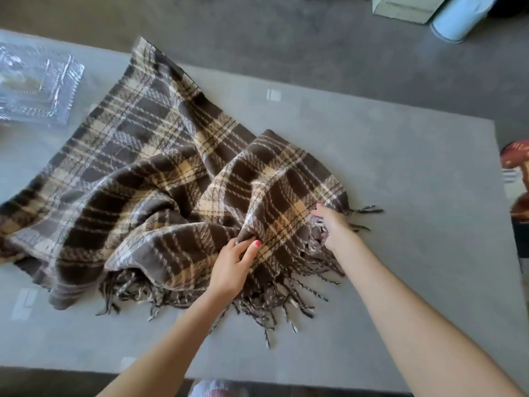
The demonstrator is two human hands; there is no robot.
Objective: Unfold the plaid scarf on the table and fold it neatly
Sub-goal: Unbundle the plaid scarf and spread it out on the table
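Note:
A brown, cream and grey plaid scarf (148, 156) lies rumpled across the grey table (400, 181), partly spread toward the far left and bunched in the middle. Its twisted fringe fans out toward the near edge. My left hand (233, 267) pinches a raised fold of the scarf near its fringed end, thumb and fingers closed on the cloth. My right hand (332, 224) grips the same end's right corner beside the fringe, fingers curled into the fabric.
A clear plastic package (37, 84) rests at the table's far left. A red and orange object (518, 179) sits past the right edge. A pale blue roll (455, 18) and a box (400, 7) lie on the floor beyond.

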